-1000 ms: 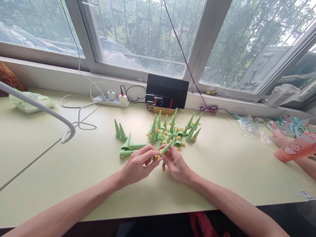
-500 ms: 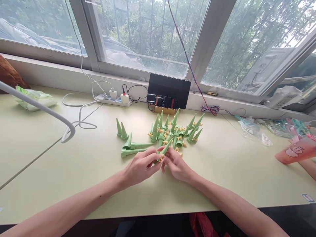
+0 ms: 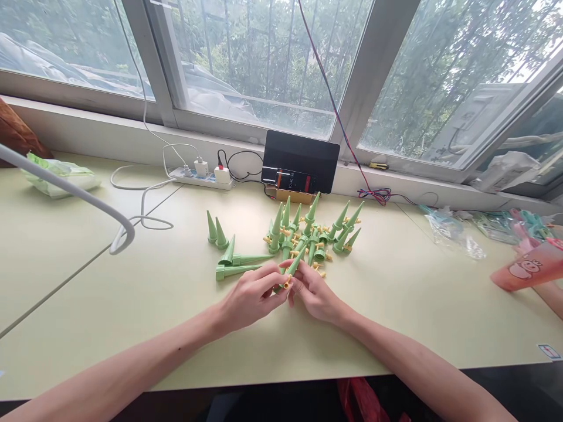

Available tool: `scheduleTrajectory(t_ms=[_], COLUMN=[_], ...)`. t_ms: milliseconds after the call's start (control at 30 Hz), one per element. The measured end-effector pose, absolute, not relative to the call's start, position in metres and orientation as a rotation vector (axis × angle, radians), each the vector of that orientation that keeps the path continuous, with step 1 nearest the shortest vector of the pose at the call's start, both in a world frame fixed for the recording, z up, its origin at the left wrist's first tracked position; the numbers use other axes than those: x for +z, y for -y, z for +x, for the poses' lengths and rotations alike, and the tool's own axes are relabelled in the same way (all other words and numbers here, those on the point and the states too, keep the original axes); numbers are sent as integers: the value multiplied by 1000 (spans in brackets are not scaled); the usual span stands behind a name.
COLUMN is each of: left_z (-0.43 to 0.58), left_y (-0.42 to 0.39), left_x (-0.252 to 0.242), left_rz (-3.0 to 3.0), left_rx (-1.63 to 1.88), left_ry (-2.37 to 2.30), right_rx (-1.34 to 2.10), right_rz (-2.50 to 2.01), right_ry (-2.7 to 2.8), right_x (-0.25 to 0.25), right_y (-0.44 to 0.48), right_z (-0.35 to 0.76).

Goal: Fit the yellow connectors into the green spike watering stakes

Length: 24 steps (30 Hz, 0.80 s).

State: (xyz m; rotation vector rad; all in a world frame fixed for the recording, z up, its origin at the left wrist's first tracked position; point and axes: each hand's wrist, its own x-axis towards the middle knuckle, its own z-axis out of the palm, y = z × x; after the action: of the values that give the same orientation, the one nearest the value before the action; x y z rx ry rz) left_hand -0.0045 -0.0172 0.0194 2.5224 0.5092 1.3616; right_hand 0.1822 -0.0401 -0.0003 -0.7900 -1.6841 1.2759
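In the head view, my left hand (image 3: 251,296) and my right hand (image 3: 317,298) meet low in the middle, fingers closed around a green plant watering spike (image 3: 297,261). Its tip slants up and away, and a small yellow valve (image 3: 287,285) shows at its near end between my fingers. My fingers hide part of the spike. Just beyond them stands a cluster of green spikes (image 3: 310,217), many with yellow valves. Left of it, two spikes (image 3: 220,235) stand upright, while several more (image 3: 235,271) lie or lean close to my left hand.
At the back, a tablet (image 3: 303,155) leans with a phone (image 3: 294,180) before it. A power strip (image 3: 202,179) and cables lie left of these. A white curved bar (image 3: 79,193) crosses the left foreground. On the right are a pink cup (image 3: 523,271), plastic bags (image 3: 453,231) and another person's arm (image 3: 549,299).
Almost nothing differs. Both hands keep hold of the same spike in the same place, and its yellow valve end has shifted only very slightly.
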Motion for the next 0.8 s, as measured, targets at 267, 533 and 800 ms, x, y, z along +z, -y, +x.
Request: scheduleTrajectory(t_ms=[267, 533, 800], left_z=[-4, -3, -9], left_y=[17, 17, 14], left_x=[20, 20, 22], left_rz=[2473, 2515, 2387], left_rx=[1348, 1345, 1268], left_ry=[-502, -523, -525], right_rx=[1289, 1289, 1285], right_rz=[-794, -806, -821], right_ry=[1680, 1691, 1697], right_x=[-2, -3, 0], right_y=[40, 40, 41], right_z=[183, 184, 184])
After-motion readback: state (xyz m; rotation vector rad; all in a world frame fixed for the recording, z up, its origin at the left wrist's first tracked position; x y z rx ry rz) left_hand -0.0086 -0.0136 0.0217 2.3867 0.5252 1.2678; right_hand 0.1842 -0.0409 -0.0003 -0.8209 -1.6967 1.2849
